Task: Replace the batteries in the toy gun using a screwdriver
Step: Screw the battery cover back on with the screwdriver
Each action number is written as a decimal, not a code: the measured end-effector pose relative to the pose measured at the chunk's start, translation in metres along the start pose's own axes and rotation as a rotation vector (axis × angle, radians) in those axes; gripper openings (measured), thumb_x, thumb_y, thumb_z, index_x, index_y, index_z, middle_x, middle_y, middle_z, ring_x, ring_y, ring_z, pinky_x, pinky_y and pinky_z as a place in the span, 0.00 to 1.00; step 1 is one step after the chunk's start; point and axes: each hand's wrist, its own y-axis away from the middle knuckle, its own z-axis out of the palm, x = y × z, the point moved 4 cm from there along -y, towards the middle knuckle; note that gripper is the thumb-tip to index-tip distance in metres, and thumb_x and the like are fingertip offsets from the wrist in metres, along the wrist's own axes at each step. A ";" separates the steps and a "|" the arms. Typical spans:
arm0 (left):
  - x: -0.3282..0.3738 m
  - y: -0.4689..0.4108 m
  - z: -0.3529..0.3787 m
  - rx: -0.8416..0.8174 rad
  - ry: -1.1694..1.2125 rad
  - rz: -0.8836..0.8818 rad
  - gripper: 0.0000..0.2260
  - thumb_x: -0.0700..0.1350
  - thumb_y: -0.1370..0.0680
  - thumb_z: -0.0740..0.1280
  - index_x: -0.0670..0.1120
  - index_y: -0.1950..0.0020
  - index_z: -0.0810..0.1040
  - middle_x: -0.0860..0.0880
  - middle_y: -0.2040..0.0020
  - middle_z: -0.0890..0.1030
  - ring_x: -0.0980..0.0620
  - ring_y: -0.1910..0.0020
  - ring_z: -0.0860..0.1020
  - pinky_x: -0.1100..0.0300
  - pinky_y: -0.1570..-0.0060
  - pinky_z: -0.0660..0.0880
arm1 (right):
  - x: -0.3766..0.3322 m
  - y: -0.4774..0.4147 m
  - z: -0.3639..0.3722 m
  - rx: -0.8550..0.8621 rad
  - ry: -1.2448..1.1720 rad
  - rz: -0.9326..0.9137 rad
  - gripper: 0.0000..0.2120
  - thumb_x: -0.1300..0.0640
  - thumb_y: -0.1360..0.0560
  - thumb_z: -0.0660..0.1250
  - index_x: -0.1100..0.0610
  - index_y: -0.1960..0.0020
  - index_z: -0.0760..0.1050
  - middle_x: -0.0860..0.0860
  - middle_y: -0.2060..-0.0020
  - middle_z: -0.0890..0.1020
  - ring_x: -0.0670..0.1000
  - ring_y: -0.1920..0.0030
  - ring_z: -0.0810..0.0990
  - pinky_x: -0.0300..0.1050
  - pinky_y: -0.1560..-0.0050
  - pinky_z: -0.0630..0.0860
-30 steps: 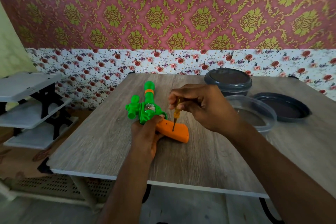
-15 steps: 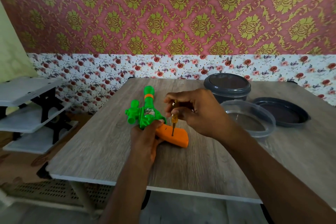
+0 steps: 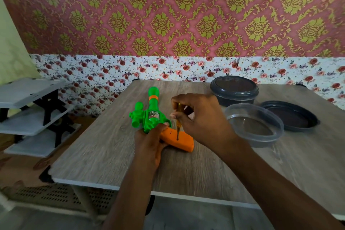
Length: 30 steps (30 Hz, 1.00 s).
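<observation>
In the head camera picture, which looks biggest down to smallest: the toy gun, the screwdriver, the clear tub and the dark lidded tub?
1. Toy gun, longest.
2. Clear tub and dark lidded tub: similar; the clear one is nearer, so unsure.
3. Screwdriver, partly hidden in the right hand.

A wood-grain desk (image 3: 104, 155) with a white front edge carries everything. The toy gun (image 3: 153, 117) lies on its side toward the left edge, green barrel aimed at the back edge and orange grip (image 3: 182, 141) nearer the middle. Against the back edge stands a dark lidded tub (image 3: 234, 90). In front of it, toward the right edge, sit a clear plastic container (image 3: 253, 126) and, just beside that, a dark lid (image 3: 291, 115) lying flat.
</observation>
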 end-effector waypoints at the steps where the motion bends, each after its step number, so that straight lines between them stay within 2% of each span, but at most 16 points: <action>1: 0.000 0.000 0.000 -0.003 0.002 0.002 0.18 0.34 0.25 0.72 0.35 0.35 0.78 0.30 0.42 0.81 0.34 0.45 0.83 0.48 0.60 0.83 | -0.001 0.000 0.001 -0.011 0.018 -0.004 0.04 0.58 0.27 0.76 0.56 0.52 0.83 0.50 0.61 0.85 0.49 0.62 0.83 0.47 0.55 0.81; 3: 0.002 0.000 0.001 0.009 -0.006 -0.003 0.18 0.33 0.25 0.72 0.35 0.35 0.78 0.30 0.42 0.81 0.38 0.48 0.83 0.50 0.62 0.83 | 0.000 -0.001 0.002 -0.024 0.026 0.027 0.04 0.57 0.26 0.76 0.55 0.55 0.81 0.49 0.62 0.84 0.47 0.63 0.82 0.42 0.57 0.79; 5: 0.003 0.001 0.002 0.014 -0.011 -0.006 0.18 0.33 0.26 0.72 0.35 0.36 0.78 0.30 0.42 0.81 0.40 0.50 0.82 0.50 0.63 0.83 | 0.007 -0.002 -0.001 -0.009 0.018 0.089 0.07 0.54 0.27 0.77 0.55 0.57 0.80 0.48 0.65 0.83 0.46 0.65 0.81 0.31 0.60 0.73; 7: 0.004 0.002 0.003 0.005 -0.005 -0.008 0.18 0.32 0.26 0.72 0.34 0.37 0.78 0.30 0.42 0.81 0.41 0.51 0.82 0.49 0.62 0.83 | 0.013 -0.002 -0.004 0.005 0.023 0.136 0.10 0.52 0.27 0.77 0.56 0.57 0.80 0.49 0.66 0.82 0.45 0.66 0.81 0.28 0.62 0.69; 9: 0.004 0.002 0.002 0.006 -0.006 -0.011 0.18 0.32 0.26 0.72 0.33 0.36 0.78 0.31 0.43 0.82 0.43 0.52 0.82 0.50 0.62 0.83 | 0.016 -0.001 -0.006 -0.005 0.022 0.140 0.10 0.50 0.26 0.77 0.57 0.55 0.81 0.50 0.64 0.83 0.47 0.64 0.82 0.34 0.60 0.74; 11: 0.004 0.001 0.002 0.014 -0.017 -0.015 0.18 0.33 0.26 0.73 0.34 0.36 0.78 0.32 0.43 0.82 0.42 0.51 0.82 0.49 0.62 0.83 | 0.019 0.000 -0.005 -0.056 -0.002 0.117 0.09 0.50 0.24 0.75 0.56 0.53 0.80 0.50 0.62 0.83 0.49 0.61 0.83 0.47 0.54 0.81; 13: 0.005 0.001 0.002 0.019 -0.022 -0.019 0.18 0.33 0.26 0.73 0.35 0.36 0.79 0.32 0.43 0.82 0.41 0.49 0.82 0.48 0.61 0.84 | 0.021 0.000 -0.003 -0.172 -0.128 0.135 0.06 0.56 0.23 0.74 0.56 0.50 0.78 0.50 0.57 0.84 0.49 0.55 0.84 0.54 0.49 0.82; 16: 0.005 0.003 0.003 0.012 -0.022 -0.018 0.17 0.33 0.25 0.72 0.36 0.37 0.79 0.35 0.47 0.82 0.42 0.51 0.81 0.48 0.62 0.84 | 0.023 0.002 -0.002 -0.304 -0.359 0.211 0.10 0.71 0.23 0.68 0.58 0.48 0.77 0.51 0.49 0.85 0.48 0.46 0.85 0.53 0.44 0.83; 19: 0.007 0.003 0.004 0.004 -0.023 -0.016 0.14 0.33 0.25 0.71 0.39 0.40 0.80 0.39 0.51 0.82 0.46 0.54 0.82 0.51 0.64 0.84 | 0.021 0.000 -0.001 -0.334 -0.369 0.219 0.13 0.76 0.24 0.63 0.60 0.51 0.76 0.54 0.54 0.85 0.51 0.50 0.87 0.55 0.48 0.84; 21: 0.006 0.002 0.004 0.002 -0.028 -0.020 0.13 0.33 0.24 0.71 0.40 0.41 0.80 0.40 0.51 0.82 0.46 0.54 0.82 0.50 0.64 0.84 | 0.020 -0.002 0.001 -0.299 -0.319 0.218 0.11 0.75 0.23 0.64 0.60 0.51 0.75 0.56 0.57 0.84 0.51 0.54 0.87 0.55 0.50 0.85; 24: 0.005 0.000 0.004 0.017 -0.022 -0.035 0.15 0.33 0.24 0.71 0.38 0.38 0.79 0.37 0.48 0.83 0.42 0.50 0.82 0.49 0.63 0.84 | 0.021 -0.001 0.006 -0.236 -0.236 0.219 0.09 0.70 0.24 0.69 0.58 0.51 0.75 0.53 0.58 0.83 0.48 0.56 0.87 0.54 0.53 0.84; 27: 0.004 -0.001 0.003 0.038 -0.021 -0.040 0.15 0.33 0.25 0.71 0.36 0.38 0.79 0.37 0.49 0.82 0.44 0.53 0.82 0.52 0.66 0.83 | 0.023 0.002 0.008 -0.164 -0.159 0.266 0.09 0.63 0.24 0.73 0.55 0.50 0.75 0.53 0.57 0.84 0.51 0.54 0.86 0.57 0.53 0.84; 30: 0.003 -0.003 0.004 0.049 -0.035 -0.037 0.12 0.33 0.24 0.71 0.37 0.41 0.80 0.39 0.52 0.83 0.46 0.55 0.82 0.54 0.69 0.82 | 0.027 0.006 0.010 -0.084 -0.067 0.301 0.11 0.57 0.26 0.76 0.53 0.51 0.74 0.51 0.57 0.83 0.54 0.50 0.83 0.54 0.51 0.83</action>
